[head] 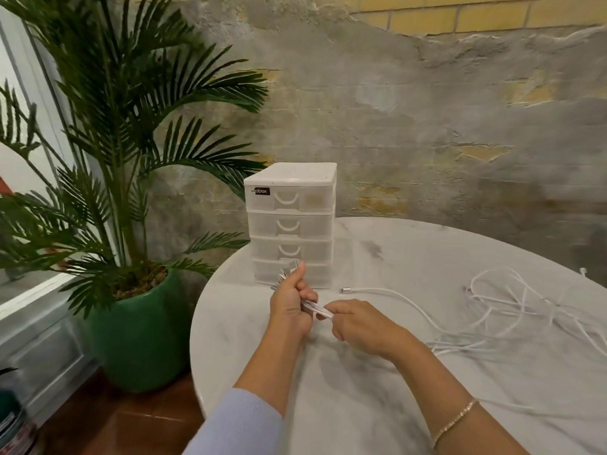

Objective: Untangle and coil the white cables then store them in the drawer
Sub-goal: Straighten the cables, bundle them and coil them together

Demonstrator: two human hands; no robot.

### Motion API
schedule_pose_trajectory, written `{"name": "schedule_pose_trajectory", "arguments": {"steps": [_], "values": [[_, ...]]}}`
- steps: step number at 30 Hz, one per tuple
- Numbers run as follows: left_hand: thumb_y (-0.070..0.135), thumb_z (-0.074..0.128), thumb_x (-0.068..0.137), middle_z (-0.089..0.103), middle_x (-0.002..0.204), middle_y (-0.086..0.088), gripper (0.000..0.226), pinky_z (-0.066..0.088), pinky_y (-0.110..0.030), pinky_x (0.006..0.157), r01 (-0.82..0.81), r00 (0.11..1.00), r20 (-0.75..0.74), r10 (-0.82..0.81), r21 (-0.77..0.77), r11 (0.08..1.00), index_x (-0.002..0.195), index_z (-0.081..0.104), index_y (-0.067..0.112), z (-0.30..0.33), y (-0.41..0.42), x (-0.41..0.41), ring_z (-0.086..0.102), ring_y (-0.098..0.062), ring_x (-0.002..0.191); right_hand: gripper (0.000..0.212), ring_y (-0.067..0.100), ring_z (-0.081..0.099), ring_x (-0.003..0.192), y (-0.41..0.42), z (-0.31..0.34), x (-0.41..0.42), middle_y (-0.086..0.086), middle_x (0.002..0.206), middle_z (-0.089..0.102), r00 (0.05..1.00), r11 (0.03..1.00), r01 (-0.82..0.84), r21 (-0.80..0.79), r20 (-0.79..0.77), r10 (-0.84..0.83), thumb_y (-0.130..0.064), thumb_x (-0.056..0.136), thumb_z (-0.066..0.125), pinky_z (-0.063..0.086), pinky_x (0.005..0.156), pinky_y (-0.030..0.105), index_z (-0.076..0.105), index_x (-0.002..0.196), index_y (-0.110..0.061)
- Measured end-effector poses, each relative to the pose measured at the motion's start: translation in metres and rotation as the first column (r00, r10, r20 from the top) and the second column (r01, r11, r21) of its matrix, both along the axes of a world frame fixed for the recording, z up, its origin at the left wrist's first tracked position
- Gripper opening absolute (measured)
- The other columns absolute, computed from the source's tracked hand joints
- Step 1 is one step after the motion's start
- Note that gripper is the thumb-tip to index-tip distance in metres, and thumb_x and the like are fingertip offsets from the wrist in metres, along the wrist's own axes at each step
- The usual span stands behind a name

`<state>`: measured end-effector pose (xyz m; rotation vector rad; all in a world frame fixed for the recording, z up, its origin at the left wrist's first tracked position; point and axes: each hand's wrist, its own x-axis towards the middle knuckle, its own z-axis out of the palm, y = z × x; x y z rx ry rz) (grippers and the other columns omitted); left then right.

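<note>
Nearest me, two forearms reach in over the round marble table; pale sleeve on the left, thin bracelet on the right wrist.

Left hand is fisted round a bunch of white cable ends, thumb up. Several metal plug tips stick out above the fist, pointing up and away toward the drawer unit. Right hand sits just beside it, fingers curled, pinching the same bunch where it leaves the left fist. The short stretch between the two hands runs roughly left to right, dipping slightly toward the right hand.

From the right hand the strands pass under the palm and trail off rightward across the table. I judge the pull has to go that way: left hand anchors the plug ends, right hand slides along the run toward the tangle.

Further right, well apart from both hands, the loose tangle lies spread in overlapping loops, not yet coiled. The right hand is the nearer one to it. One separate strand lies with its plug end near the base of the drawers.

Beyond the hands, the white drawer unit stands upright at the table's far left edge; all drawers look closed, though the lowest is partly hidden by the left hand. Potted palm stands on the floor, left.
</note>
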<state>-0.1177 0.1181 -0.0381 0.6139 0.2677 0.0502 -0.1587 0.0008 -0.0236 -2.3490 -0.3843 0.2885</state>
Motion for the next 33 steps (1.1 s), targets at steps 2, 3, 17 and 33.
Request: {"name": "schedule_pose_trajectory", "arguments": {"steps": [2,3,17,33], "values": [[0.008,0.058,0.090,0.036,0.038,0.008,0.026,0.025,-0.011,0.028,0.004,1.000,0.022,-0.004,-0.011,1.000,0.068,0.047,0.015,-0.001,0.001,0.004,0.028,-0.001,0.026,0.028,0.014,0.040,0.066,-0.001,0.002,0.000,-0.003,0.072,0.046,0.999,0.999,-0.026,-0.031,0.022,0.027,-0.025,0.097,0.041,0.032,0.063,0.027,0.053,0.075,-0.012],[0.007,0.058,0.090,0.037,0.039,0.008,0.025,0.026,-0.010,0.029,0.000,0.999,0.034,0.000,-0.008,1.000,0.069,0.047,0.016,-0.001,0.001,0.006,0.029,-0.001,0.027,0.032,0.014,0.042,0.071,-0.002,0.002,0.001,-0.003,0.076,0.047,0.998,0.997,-0.043,-0.060,0.045,0.045,-0.031,0.099,0.038,0.033,0.066,0.027,0.057,0.081,-0.014],[0.044,0.055,0.090,0.042,0.058,-0.001,0.038,0.040,-0.020,0.039,-0.139,0.988,-0.004,0.153,0.403,0.905,0.070,0.048,0.012,-0.006,0.005,0.004,0.042,-0.008,0.032,0.044,0.023,0.055,0.093,-0.013,-0.009,0.004,0.002,0.090,0.057,0.967,0.955,0.078,-0.288,0.255,-0.002,-0.044,0.098,0.035,0.043,0.080,0.035,0.063,0.091,-0.010],[0.045,0.040,0.097,0.065,0.070,-0.006,0.049,0.046,-0.021,0.043,0.076,0.993,-0.106,0.041,0.886,0.457,0.068,0.060,0.011,-0.004,-0.003,-0.005,0.062,-0.020,0.053,0.050,0.028,0.049,0.071,-0.024,-0.004,0.012,0.011,0.084,0.068,0.719,0.838,0.523,-0.156,0.608,-0.336,-0.039,0.101,0.027,0.033,0.063,0.029,0.060,0.076,-0.012]]}}
